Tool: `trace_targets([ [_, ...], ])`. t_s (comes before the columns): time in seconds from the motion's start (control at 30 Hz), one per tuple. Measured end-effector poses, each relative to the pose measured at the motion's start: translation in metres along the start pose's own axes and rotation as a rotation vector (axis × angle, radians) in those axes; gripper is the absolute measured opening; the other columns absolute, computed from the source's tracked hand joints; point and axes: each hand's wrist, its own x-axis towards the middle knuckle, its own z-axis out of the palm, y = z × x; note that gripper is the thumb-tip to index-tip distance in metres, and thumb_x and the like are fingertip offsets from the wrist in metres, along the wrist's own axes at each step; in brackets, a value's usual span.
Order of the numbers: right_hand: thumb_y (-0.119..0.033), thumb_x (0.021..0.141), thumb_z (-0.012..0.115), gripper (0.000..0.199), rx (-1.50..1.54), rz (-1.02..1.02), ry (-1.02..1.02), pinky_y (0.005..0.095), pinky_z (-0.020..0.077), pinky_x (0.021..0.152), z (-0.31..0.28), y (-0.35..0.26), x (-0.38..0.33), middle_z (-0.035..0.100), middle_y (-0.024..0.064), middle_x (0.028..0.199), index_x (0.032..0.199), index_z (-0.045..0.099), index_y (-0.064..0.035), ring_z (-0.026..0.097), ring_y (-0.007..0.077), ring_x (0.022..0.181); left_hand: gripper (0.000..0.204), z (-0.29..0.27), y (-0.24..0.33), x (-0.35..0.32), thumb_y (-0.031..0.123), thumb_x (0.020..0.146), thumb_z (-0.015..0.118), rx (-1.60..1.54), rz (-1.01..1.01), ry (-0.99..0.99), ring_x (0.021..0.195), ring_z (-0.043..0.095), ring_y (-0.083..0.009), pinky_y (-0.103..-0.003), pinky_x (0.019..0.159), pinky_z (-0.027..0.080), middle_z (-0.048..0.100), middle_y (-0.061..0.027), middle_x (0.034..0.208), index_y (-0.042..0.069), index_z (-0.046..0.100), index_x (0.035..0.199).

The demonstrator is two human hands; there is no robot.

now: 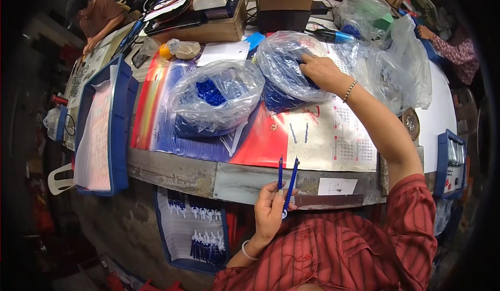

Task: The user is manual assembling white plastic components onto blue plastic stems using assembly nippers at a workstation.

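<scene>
Head view: two slim blue pen-like sticks [292,182] upright over the near table edge, pinched between thumb and fingers of the left hand [268,207]. Right hand [324,73] at the mouth of the right-hand clear plastic bag [272,45] – fingers partly lost in the film, cannot tell whether they grip anything.

Handling, by judgement: sticks light, stiff, smooth enough to slip; narrow dark tips likely the fragile end, so hold mid-shaft.

Around: second clear plastic bag [241,77] just left, blue pieces [209,92] heaped inside; both bags on a calendar sheet [325,153]. Small white paper slip [337,186] right of the sticks. Below the table, a lined tray [177,233]. In the way – the bag's loose, crumpled rim around the right fingers.
</scene>
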Motion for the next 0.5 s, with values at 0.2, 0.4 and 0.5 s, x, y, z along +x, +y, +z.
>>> trace_targets([
  [0.2,-0.005,0.075,0.057,0.010,0.331,0.140,0.190,0.0338,0.0463,0.059,-0.022,-0.002,-0.018,0.058,0.0099,0.077,0.084,0.054,-0.0017,0.059,0.0239,0.069,0.022,0.001,0.004,-0.007,0.010,0.096,0.040,0.018,0.006,-0.003,0.067,0.058,-0.0098,-0.024,0.065,0.049,0.065,-0.0176,0.097,-0.002,0.042,0.114],
  [0.4,-0.005,0.079,0.064,0.032,1.524,0.504,0.095,0.0188,0.0408,0.050,-0.086,-0.074,-0.087,0.058,0.0004,0.071,0.109,0.055,0.0032,0.052,0.0048,0.058,0.022,0.003,0.001,-0.018,0.010,0.096,0.041,0.023,0.019,-0.010,0.066,0.058,-0.0097,-0.024,0.064,0.049,0.065,-0.0166,0.096,-0.002,0.043,0.114],
  [0.5,-0.003,0.079,0.064,0.028,1.690,0.544,0.000,0.0183,0.0419,0.050,-0.096,-0.101,-0.125,0.059,0.0027,0.072,0.105,0.058,0.0039,0.053,0.0056,0.059,0.023,0.009,-0.001,-0.019,0.010,0.096,0.041,0.006,0.016,-0.022,0.066,0.058,-0.0099,-0.024,0.064,0.049,0.065,-0.0163,0.096,-0.002,0.043,0.115],
])
